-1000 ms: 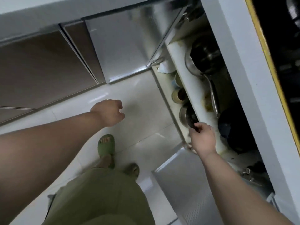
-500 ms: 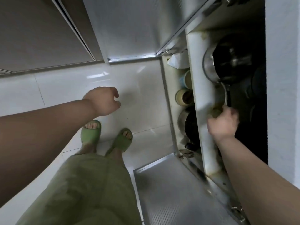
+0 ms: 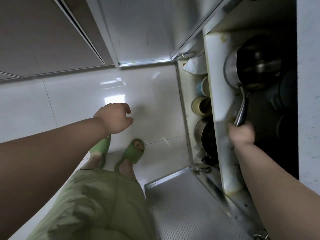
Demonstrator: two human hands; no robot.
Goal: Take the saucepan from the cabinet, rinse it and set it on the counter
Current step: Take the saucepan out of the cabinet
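A steel saucepan with a dark inside sits on the upper shelf of the open cabinet at the right. Its long metal handle runs toward me. My right hand is inside the cabinet, closed around the end of that handle. My left hand hangs over the white floor, loosely curled and holding nothing.
Both metal cabinet doors stand open, one at the top, one at the bottom. The lower shelf holds a dark pot, a tan cup, a blue cup and a white bag. My feet in green slippers stand on the tiled floor.
My right hand went from the lower pot up to the upper shelf and closed on the saucepan's handle. The view shifted closer to the cabinet. My left hand stayed over the floor.
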